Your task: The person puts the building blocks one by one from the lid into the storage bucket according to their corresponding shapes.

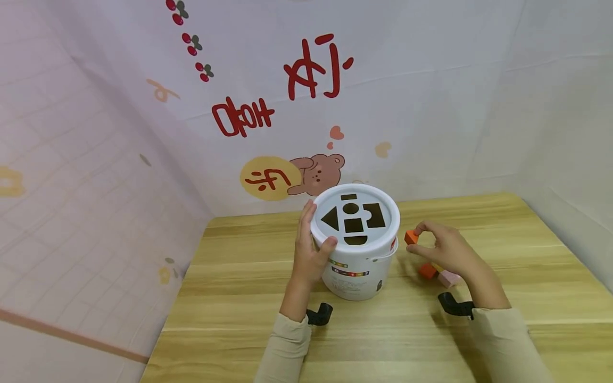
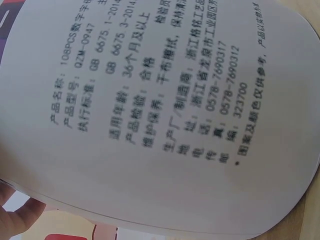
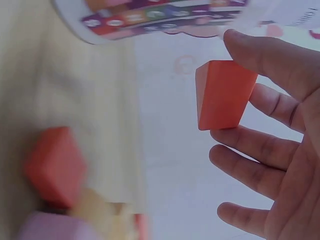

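A white bucket point(image 1: 354, 284) stands upright on the table, its lid point(image 1: 325, 236) cut with several shaped holes, among them a triangle, a circle and a square. My left hand point(image 1: 308, 250) holds the bucket's left side near the rim, thumb at the front and fingers along the side. To the right of the bucket, my right hand point(image 1: 447, 247) pinches an orange block point(image 3: 225, 95) between thumb and fingers, above the table. The block's visible face tapers toward one end. Printed text covers the bucket wall point(image 2: 150, 200) in the left wrist view.
Below my right hand lie another orange block point(image 1: 428, 271), a pink block point(image 1: 449, 278) and a yellowish piece, partly hidden from the head view. The bucket's handle point(image 1: 390, 252) hangs at its right side. A white printed cloth point(image 1: 431, 106) rises behind the wooden table point(image 1: 239, 276).
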### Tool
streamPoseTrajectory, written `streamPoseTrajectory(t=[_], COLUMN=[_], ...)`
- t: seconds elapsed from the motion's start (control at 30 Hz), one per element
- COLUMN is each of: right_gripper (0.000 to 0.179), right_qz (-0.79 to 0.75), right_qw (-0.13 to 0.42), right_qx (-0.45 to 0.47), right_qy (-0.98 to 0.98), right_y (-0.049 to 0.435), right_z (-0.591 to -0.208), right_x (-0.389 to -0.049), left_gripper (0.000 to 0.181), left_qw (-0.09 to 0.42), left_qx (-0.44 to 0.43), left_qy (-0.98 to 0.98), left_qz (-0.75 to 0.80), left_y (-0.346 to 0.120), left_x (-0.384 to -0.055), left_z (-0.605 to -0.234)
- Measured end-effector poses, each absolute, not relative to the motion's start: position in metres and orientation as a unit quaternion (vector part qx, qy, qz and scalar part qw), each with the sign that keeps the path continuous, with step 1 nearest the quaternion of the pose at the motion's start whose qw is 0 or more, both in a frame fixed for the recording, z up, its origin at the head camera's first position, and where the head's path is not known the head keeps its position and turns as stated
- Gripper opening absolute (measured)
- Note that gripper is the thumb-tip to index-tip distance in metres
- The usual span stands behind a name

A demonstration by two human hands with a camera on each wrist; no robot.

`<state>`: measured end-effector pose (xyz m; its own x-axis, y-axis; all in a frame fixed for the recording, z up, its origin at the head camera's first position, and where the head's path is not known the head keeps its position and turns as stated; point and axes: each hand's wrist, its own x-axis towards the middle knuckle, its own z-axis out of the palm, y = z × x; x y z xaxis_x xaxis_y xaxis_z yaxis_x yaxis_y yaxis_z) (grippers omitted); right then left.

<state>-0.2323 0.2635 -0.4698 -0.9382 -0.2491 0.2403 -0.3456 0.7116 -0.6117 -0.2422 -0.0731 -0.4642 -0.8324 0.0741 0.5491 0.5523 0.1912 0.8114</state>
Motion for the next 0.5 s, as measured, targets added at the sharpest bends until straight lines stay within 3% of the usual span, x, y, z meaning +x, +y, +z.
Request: streamPoseTrajectory(t=[0.2,0.4,0.5], right_gripper=[0.032,0.029,0.029], right_qz=[0.324,0.326,0.308], right_qw=[0.095,0.084,0.117], right_qx=[0.178,0.194,0.212], right_qy=[-0.924,-0.922,-0.92], right_y=[0.264,0.262,0.259], right_z=[-0.435,-0.411,-0.402], right_x=[-0.236,-0.241,-0.242], left_gripper=[0.102,0.103,0.103], left_qw=[0.198,0.195,0.192], left_qx=[-0.218,-0.215,-0.214], left_qy=[-0.74,-0.74,-0.74], left_qz=[-0.604,-0.607,-0.608], left_y=[-0.074,-0.074,-0.074], left_x=[-0.243,-0.243,-0.243], left_z=[-0.463,-0.463,-0.465])
